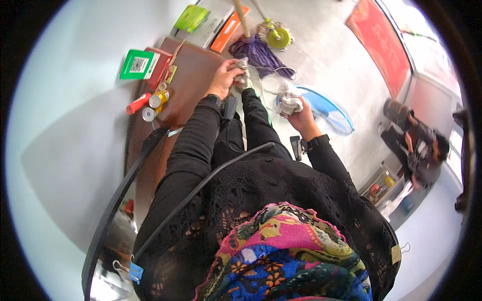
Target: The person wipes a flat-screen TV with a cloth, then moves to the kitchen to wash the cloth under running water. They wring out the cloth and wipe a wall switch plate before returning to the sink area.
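Observation:
My left hand [222, 79] pinches a crumpled grey cloth [242, 71] beside the corner of a brown wooden desk [196, 62]. A crumpled white cloth [292, 102] is gripped in my right hand [303, 117], with part of it spreading past the fingers. Just beyond the right hand lies a blue-rimmed net [327, 109]; whether the cloth touches it I cannot tell. A purple string mop [252, 54] rests on the floor in front of the left hand, its wooden handle reaching away.
On the desk stand gold cans [159, 98], a red cylinder [138, 103] and a green sign [136, 64] with a printed code. Beyond are a round mop head [278, 36], an orange-sided carton [229, 30] and a green packet [191, 18]. At right, a person [423, 154] sits near a red panel [382, 47].

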A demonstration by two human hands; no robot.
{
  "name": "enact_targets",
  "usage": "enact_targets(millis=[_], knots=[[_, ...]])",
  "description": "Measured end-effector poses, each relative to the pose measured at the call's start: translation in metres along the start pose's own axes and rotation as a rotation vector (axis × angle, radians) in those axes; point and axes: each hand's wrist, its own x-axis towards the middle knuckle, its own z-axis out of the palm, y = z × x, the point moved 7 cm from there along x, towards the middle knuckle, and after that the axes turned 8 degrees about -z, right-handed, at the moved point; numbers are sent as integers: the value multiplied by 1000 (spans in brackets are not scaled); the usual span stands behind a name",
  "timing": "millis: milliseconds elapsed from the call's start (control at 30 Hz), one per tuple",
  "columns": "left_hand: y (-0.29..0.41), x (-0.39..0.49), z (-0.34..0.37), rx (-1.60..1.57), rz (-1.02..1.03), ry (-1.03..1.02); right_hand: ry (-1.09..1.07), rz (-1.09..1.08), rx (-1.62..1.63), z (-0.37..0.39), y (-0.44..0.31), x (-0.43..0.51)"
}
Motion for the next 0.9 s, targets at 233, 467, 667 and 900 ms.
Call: enact_targets(millis=[233,467,667,900], knots=[[20,-35,40,221,54,-66,-164,-39,174,29,-15,-84],[28,-74,84,424,28,-142,57,-216,227,-42,-24,-138],[34,-88,146,445,14,-241,157,-383,-77,-106,-18,-221],[-28,-119,298,561,67,-555,248,-516,9,-204,-19,-334]])
